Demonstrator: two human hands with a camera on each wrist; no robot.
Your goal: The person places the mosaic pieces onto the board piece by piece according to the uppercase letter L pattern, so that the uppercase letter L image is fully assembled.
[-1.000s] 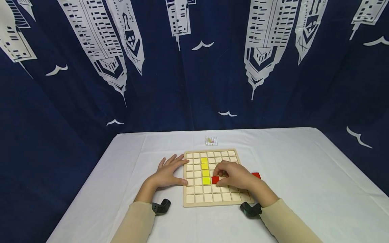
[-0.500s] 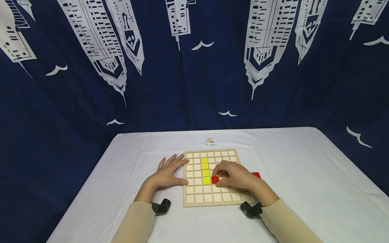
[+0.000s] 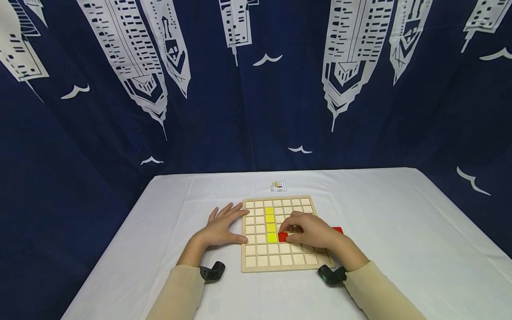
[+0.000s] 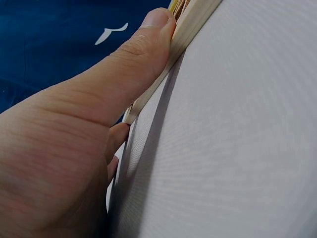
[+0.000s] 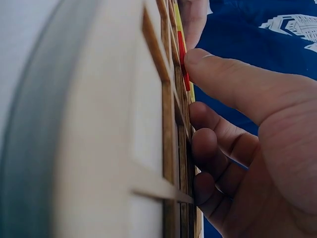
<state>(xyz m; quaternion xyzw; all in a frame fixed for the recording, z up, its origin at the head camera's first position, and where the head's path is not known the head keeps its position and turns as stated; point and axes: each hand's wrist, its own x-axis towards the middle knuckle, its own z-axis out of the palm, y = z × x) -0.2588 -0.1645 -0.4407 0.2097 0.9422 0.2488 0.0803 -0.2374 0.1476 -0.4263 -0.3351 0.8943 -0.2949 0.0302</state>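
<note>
A wooden grid board (image 3: pixel 256 269) lies on the table, with a column of several yellow square tiles (image 3: pixel 270 218) set in its cells. Right of the lowest yellow one is a red square tile (image 3: pixel 282 237), lying about level in its cell. My right hand (image 3: pixel 310 229) pinches this red tile between thumb and fingertip; in the right wrist view the thumb (image 5: pixel 228 77) touches it and the other fingers curl over the board. With fingers spread, my left hand (image 3: pixel 220 229) rests against the board's left edge, its thumb (image 4: pixel 143 49) on the rim.
Another red piece (image 3: pixel 338 230) lies on the table just beyond my right wrist, partly covered by it. A small printed grid card (image 3: pixel 278 185) lies behind the board. White cloth (image 3: pixel 400 222) covers the table, and a dark blue patterned curtain (image 3: pixel 256 111) hangs behind.
The red tile in my right hand has shifted very slightly left, towards the yellow column. My right thumb has moved a little up along its edge. My left hand stays in place.
</note>
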